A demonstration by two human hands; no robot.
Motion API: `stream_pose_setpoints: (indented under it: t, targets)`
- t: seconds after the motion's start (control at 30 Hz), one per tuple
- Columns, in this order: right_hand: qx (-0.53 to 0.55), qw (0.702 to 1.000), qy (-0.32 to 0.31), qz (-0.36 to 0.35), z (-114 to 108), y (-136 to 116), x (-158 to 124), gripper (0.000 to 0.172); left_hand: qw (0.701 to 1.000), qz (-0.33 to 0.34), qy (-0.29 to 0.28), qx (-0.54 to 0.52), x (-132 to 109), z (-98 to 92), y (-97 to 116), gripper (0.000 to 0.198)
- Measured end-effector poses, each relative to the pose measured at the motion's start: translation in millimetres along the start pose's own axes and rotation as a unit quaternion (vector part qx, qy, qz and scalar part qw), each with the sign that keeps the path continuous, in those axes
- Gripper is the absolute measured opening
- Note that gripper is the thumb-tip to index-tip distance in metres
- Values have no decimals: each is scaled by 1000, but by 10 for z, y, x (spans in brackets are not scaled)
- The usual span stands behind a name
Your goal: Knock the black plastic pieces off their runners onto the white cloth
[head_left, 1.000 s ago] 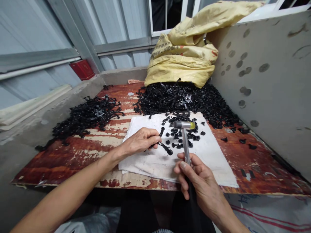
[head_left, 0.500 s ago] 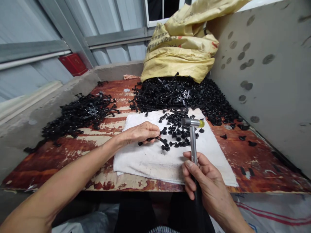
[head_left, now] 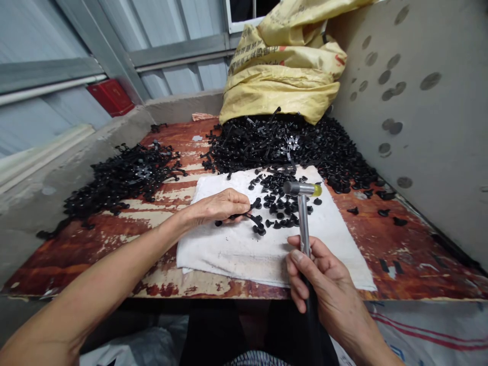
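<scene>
The right hand (head_left: pixel 322 277) is gripping the hammer (head_left: pixel 304 218) by its handle, fingers curled, head pointing away. The left hand (head_left: pixel 217 207) is reaching from the left, palm down, pinching a black part (head_left: pixel 256 221) over the cloth (head_left: pixel 236 259). White cloth is showing between this hand and the worktop (head_left: pixel 76 264)'s front edge. Farther, loose studs (head_left: pixel 281 203) are lying; behind, a heap (head_left: pixel 259 147) is limiting the room.

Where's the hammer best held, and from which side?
Probably by its dark handle, coming from the right, where the right hand sits: the long handle extends toward the camera, away from the hammer head.
</scene>
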State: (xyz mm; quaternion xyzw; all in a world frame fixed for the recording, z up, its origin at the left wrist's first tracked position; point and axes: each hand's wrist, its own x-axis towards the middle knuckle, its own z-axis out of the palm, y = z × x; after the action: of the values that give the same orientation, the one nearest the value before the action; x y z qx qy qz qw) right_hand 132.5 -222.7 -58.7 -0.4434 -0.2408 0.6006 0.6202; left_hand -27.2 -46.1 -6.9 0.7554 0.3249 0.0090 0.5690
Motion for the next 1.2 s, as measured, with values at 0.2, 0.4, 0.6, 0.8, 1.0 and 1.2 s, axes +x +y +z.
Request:
stream_pose_setpoints:
  t: [0.2,0.4,0.6,0.8,1.0,1.2]
  targets:
    - [-2,1000,-2,1,-1,11,-10,34,1000,-1,-4,0,3,-9,-23,30]
    - [-2,1000,-10,-3,-4,26,-11,33,1000,0,-12,-5,20,-21,-48,30]
    - [-4,1000,-8,-1,-15,17,-4,33,1000,0,-13,1,43,-26,-75,28]
    - [-20,1000,-7,1,3,19,2,35,1000,-6,-13,26,50,-29,-62,27]
    - [-137,990,-17,-14,-30,-15,-41,37,996,-38,16,75,40,10,19,27]
    - [-481,842,-23,-243,-254,-139,81,46,994,-60,47,79,45,77,66,25]
